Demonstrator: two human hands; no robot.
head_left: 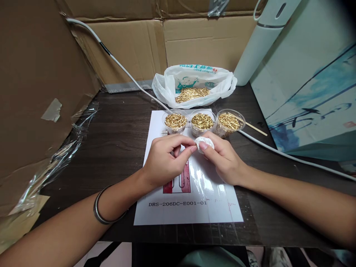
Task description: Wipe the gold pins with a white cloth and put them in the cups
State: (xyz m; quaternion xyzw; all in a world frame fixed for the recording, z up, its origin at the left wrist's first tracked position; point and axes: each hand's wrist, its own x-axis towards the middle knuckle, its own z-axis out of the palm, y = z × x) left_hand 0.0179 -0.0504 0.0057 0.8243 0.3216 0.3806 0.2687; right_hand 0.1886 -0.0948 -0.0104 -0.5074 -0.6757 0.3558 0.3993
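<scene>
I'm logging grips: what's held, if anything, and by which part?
The right hand pinches a white wad, thumb across its near side; whether the left hand grips its left edge is unclear.

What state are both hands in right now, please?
Left hand: closed in a pinch by the edge of the white wad; whether it grips anything cannot be told.
Right hand: closed, holding the white wad.
</scene>
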